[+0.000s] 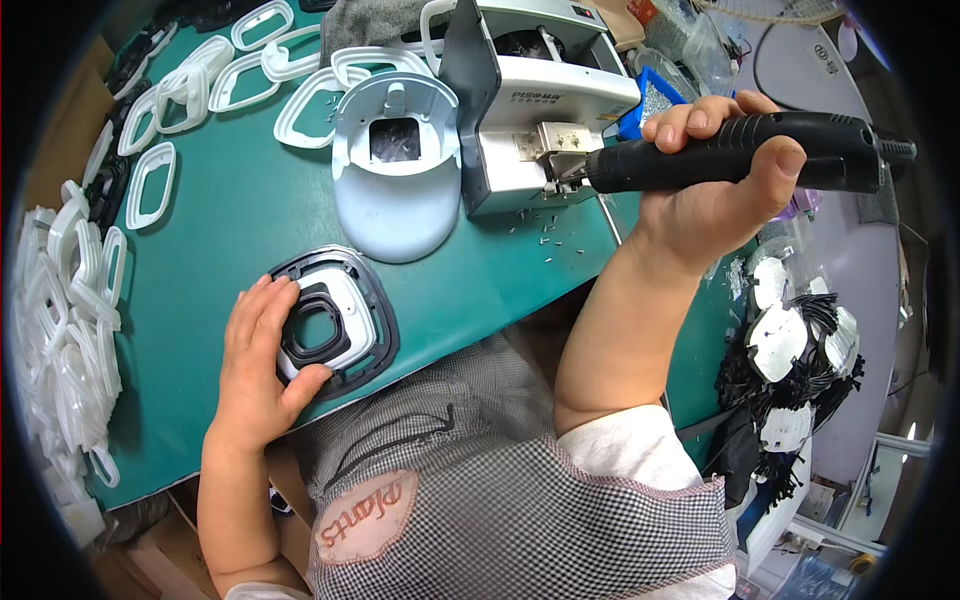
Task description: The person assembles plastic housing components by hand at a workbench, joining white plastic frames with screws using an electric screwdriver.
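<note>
My right hand [705, 205] is closed round a black electric screwdriver [740, 150], held level with its tip at the metal outlet [565, 150] of a grey-white screw feeder [545, 85]. Whether a screw sits on the tip is too small to tell. Near the table's front edge, my left hand [250, 350] grips the left side of an oval black-and-white frame part [358, 300], fingers at its upper rim and thumb at its lower one. That part lies flat, with a dark outer ring and a black ring round its central opening. Beyond it stands a light-blue plastic housing [395, 215].
White plastic frames [240, 80] lie across the back left of the green table [230, 225]; more are piled [75, 350] along the left edge. Loose screws [548, 240] are scattered before the feeder. A blue screw tray [650, 100] stands behind; black-and-white parts [780, 340] are heaped at right.
</note>
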The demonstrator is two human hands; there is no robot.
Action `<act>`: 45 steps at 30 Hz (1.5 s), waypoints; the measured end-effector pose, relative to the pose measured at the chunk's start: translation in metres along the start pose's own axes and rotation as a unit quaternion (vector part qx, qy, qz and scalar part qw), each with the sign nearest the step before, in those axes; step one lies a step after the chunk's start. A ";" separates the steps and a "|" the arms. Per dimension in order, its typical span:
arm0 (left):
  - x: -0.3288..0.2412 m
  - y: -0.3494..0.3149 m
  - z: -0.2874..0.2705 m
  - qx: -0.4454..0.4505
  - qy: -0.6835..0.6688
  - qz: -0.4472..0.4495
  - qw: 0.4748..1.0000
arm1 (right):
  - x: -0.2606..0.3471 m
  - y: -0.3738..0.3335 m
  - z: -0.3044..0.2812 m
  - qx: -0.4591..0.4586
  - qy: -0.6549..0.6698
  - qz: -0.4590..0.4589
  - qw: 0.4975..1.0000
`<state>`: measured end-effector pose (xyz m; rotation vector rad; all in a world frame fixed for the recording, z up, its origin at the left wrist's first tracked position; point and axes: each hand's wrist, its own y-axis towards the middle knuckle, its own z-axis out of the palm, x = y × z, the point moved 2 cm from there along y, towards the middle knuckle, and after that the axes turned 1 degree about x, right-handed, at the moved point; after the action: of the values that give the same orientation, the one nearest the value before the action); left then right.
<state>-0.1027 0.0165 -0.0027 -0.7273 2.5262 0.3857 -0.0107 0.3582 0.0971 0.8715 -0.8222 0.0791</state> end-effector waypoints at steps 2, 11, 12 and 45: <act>0.000 0.000 -0.001 0.000 0.002 0.001 1.000 | -0.001 0.000 0.001 0.002 0.001 -0.004 1.000; 0.002 -0.002 -0.003 0.001 -0.002 -0.030 1.000 | -0.008 -0.035 0.050 0.160 0.067 0.137 0.975; 0.004 -0.002 -0.002 0.003 -0.005 -0.024 1.000 | -0.009 -0.046 0.063 0.169 0.081 0.144 0.972; 0.008 -0.006 -0.002 -0.009 -0.026 -0.017 0.999 | -0.024 -0.090 0.112 0.260 0.171 0.202 0.929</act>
<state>-0.1055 0.0076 -0.0063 -0.7568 2.4616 0.4116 -0.0613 0.2251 0.0638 1.1294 -0.6437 0.8228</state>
